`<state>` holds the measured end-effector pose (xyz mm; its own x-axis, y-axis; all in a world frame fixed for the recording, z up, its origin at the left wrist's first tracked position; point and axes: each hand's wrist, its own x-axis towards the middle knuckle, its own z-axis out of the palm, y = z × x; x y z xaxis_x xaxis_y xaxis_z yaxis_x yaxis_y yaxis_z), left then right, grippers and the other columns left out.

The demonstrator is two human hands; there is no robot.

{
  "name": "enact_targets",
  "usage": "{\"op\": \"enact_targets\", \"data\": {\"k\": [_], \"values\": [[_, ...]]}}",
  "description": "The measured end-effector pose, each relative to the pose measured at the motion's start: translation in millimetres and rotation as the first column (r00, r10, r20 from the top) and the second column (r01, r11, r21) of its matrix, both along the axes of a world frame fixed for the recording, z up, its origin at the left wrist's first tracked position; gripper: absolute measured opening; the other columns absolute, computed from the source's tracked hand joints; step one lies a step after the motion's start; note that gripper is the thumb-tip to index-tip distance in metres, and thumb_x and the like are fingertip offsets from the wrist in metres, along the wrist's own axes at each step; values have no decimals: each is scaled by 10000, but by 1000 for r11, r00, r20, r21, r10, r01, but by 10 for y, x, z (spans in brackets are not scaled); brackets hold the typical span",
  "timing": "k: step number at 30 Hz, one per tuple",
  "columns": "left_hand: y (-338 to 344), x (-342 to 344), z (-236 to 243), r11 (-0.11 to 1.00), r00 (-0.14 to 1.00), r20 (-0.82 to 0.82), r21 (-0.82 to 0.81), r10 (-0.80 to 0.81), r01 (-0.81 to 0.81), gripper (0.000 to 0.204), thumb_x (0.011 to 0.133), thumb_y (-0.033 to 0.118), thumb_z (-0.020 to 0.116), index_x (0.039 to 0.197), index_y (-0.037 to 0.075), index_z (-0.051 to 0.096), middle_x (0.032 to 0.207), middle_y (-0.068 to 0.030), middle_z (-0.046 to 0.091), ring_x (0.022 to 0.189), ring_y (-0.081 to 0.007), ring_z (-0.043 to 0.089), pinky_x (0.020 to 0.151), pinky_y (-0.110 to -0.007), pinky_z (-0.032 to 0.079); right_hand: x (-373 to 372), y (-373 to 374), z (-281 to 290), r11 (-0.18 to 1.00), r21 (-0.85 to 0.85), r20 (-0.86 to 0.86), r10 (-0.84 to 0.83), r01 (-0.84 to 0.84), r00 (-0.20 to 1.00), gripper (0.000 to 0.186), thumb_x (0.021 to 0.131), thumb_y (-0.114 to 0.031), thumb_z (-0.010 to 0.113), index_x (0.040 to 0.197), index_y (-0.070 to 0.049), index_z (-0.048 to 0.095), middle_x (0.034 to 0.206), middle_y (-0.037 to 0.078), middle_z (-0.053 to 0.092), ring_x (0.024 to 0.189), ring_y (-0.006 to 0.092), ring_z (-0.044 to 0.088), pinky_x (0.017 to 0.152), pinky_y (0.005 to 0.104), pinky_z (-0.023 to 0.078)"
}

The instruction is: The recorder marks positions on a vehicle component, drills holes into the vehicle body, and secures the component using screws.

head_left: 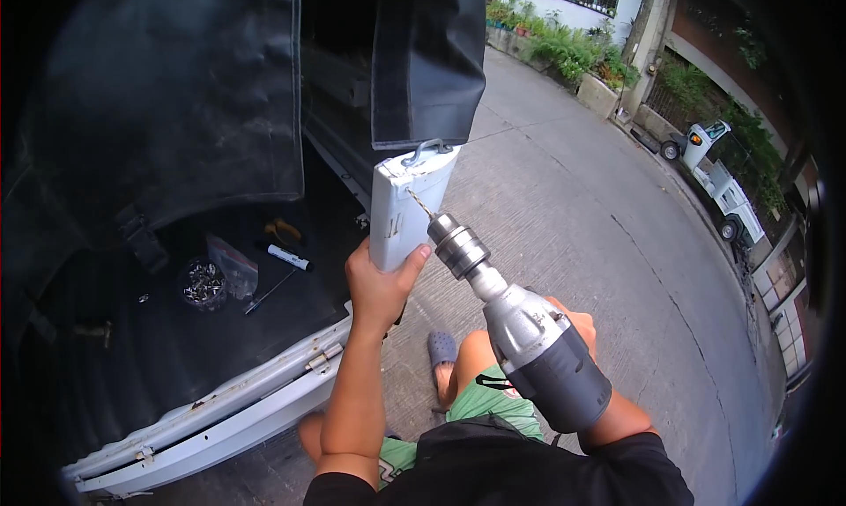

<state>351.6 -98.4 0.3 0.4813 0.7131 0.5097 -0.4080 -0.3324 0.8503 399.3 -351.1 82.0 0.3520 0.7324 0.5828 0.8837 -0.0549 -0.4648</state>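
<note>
1. Two bare hands work near the middle of the scene, above a grey concrete road [582, 215].
2. The left hand [379, 286] is clamped around the white post [398, 220], thumb along its right side; the post stands at the middle, its worn top bearing a small metal handle [429, 151].
3. The right hand [577, 323] holds the drill [542, 352], right of the post; its visible fingers are bent and together, though the drill's body hides most of the grip.
4. The drill bit [421, 203] points left and far, its tip at the post's upper face; whether it has gone in, I cannot tell.
5. On the left, a dark vehicle floor [176, 352] carries a clear tub [204, 284] of small metal pieces, a plastic bag [236, 268] just beside it, and a white marker [289, 258] near a yellow-handled tool [284, 231].
6. A rusty white edge [225, 409] borders that floor on the near side.
7. Black sheeting [427, 66] hangs at the far end of the post.
8. Across the road, far right, stands a small white vehicle [730, 198]; plants [568, 52] line a white building [599, 17].
</note>
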Motion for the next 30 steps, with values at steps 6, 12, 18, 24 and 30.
{"op": "enact_targets", "data": {"k": [6,12,18,24,30], "values": [[-7,-36,19,1000,1000,-17,2,19,-19,352,820,181,864,1039,-59,727,915,-138,765,841,-193,725,775,-335,563,318,-101,12,992,-110,297,98,-68,950,585,719,-409,877,1140,-36,716,1017,88,759,844,251,767,766,346,597],[-13,-20,9,999,999,-17,-6,36,-36,357,817,183,865,1039,-60,727,915,-136,765,842,-189,723,774,-334,563,78,-157,305,994,-109,-68,-16,8,998,364,785,-130,863,1116,-72,724,1027,92,740,924,287,728,856,389,562],[-13,3,17,1000,1000,1,-6,19,-19,349,817,176,863,1035,-58,725,913,-129,764,837,-183,718,770,-332,560,-158,-49,397,992,-92,-87,-94,86,992,385,757,-126,839,1100,3,720,937,118,753,791,227,768,726,299,584],[-9,-22,21,1000,1000,-10,-9,27,-27,344,817,167,863,1032,-61,722,913,-130,761,833,-184,714,768,-332,558,-122,-9,221,999,-32,-89,-4,2,996,456,756,-117,806,1174,30,699,927,158,747,844,267,776,751,333,582],[-21,-19,23,999,999,-23,-11,32,-33,350,814,164,867,1035,-64,720,920,-135,760,839,-189,716,773,-334,561,224,-40,-6,997,-77,34,10,-7,999,474,757,-213,847,1155,4,706,988,112,756,908,255,772,784,337,585]]}}
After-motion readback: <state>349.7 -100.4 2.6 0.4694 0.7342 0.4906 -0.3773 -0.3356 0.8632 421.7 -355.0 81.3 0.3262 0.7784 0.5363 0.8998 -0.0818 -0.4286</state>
